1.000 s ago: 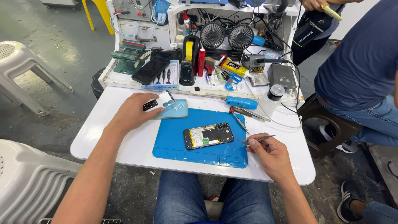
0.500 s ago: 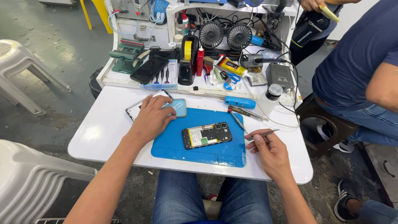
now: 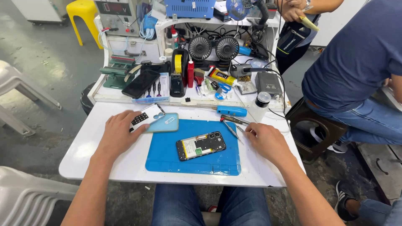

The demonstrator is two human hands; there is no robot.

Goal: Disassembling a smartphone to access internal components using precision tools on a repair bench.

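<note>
Sitting at a small white worktable (image 3: 83, 155), a person in blue jeans keeps both bare hands on its top. Nearest the camera, a blue silicone repair mat (image 3: 176, 157) covers the middle of the table, and an opened smartphone (image 3: 201, 145) lies on it with its back cover off, the yellow-labelled battery and dark circuit board showing. At about three o'clock from the phone, the right hand (image 3: 268, 140) rests on the table at the mat's edge, fingers curled loosely over the ends of thin metal tools (image 3: 232, 125); whether they actually pinch one cannot be told. At about ten o'clock from the phone, the left hand (image 3: 119, 132) lies flat, fingers extended, fingertips pressing a small white tray of parts (image 3: 144, 117) that touches a pale teal phone back cover (image 3: 165, 123). Farther off, at twelve o'clock, a blue-handled tool (image 3: 231, 111) lies beside a white bottle with a black cap (image 3: 260, 104). Behind them a cluttered shelf holds a black dual fan (image 3: 213, 47), a red bottle (image 3: 191, 73) and a dark phone (image 3: 140, 83). At two o'clock, another person in a navy shirt (image 3: 356, 54) sits on a stool (image 3: 312, 125).
</note>
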